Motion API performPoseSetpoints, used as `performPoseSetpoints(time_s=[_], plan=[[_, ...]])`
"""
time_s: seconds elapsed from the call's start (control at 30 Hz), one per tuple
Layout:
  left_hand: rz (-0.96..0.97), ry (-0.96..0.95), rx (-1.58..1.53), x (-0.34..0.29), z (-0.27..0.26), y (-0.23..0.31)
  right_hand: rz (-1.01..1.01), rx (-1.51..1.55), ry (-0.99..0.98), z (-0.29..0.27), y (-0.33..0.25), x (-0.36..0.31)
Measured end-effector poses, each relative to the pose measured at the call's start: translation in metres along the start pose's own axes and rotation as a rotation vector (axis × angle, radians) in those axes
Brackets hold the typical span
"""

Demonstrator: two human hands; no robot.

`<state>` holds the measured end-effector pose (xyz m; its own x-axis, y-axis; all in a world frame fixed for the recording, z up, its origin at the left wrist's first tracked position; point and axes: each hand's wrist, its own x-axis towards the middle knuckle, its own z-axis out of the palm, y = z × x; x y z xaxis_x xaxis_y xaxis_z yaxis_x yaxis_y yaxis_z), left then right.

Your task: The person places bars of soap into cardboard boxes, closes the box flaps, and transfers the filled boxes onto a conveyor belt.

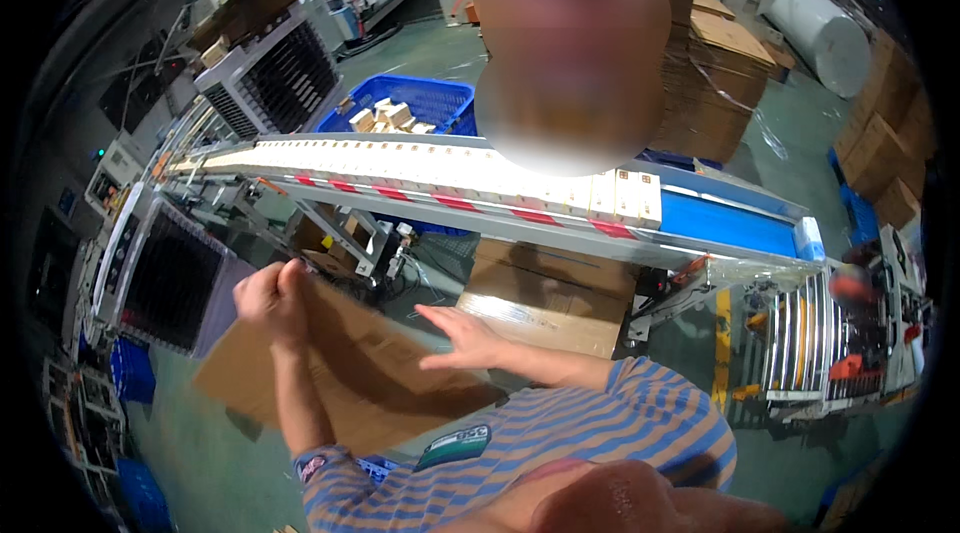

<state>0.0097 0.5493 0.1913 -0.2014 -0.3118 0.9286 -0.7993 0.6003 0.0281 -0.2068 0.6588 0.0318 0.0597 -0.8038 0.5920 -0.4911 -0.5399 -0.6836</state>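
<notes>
My left hand is closed on the upper left edge of a flat brown cardboard sheet, probably a folded carton. The sheet hangs tilted in front of me, its lower right part reaching toward my striped shirt. Beside its upper right edge is my right hand, fingers stretched and apart, gripping nothing. Whether its fingertips touch the board I cannot tell. Beyond both hands, a long row of white packs stands close together on a conveyor.
At the conveyor's right end lie a bare blue belt and a light block. Underneath stands a cardboard box. A blue crate of packs is behind. A person stands opposite, near stacked cardboard. Rollers are at right.
</notes>
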Motion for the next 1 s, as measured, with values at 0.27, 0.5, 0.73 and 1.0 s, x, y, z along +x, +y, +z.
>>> performPoseSetpoints(time_s=[0.27, 0.5, 0.73, 1.0], plan=[[0.369, -0.443, -0.537, 0.058, 0.096, 0.022, 0.486, 0.016, 0.324, -0.116, 0.021, 0.0], [0.284, -0.921, -0.239, -0.017, 0.196, 0.008, 0.867, -0.13, 0.904, -0.208, 0.115, -0.117], [0.479, -0.997, -0.417, -0.048, 0.18, 0.127, 0.629, -0.656, 1.244, -0.208, 0.09, -0.039], [0.177, -1.485, -0.567, -0.011, 0.222, 0.108, 0.595, -0.558, 1.22, -0.198, 0.101, -0.04]])
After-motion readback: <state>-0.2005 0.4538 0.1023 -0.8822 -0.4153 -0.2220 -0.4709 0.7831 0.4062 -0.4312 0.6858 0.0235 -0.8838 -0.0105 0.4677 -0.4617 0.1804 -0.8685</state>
